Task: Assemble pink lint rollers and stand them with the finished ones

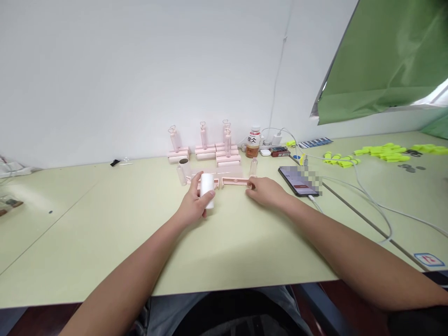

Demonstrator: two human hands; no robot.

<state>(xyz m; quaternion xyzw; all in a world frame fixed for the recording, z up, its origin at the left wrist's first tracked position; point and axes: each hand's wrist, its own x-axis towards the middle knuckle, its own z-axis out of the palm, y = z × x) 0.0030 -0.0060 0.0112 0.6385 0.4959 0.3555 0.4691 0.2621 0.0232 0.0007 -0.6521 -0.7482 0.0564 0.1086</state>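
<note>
The left hand is clamped around a white roll standing upright on the table, while just to its right the right hand pinches the far end of a pink handle frame lying crosswise, left to right.

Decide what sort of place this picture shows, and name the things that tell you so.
Probably a small assembly workbench. Finished pink rollers stand in a row by the wall, loose yellow parts lie in batches, and the left hand holds a white roll.
</note>
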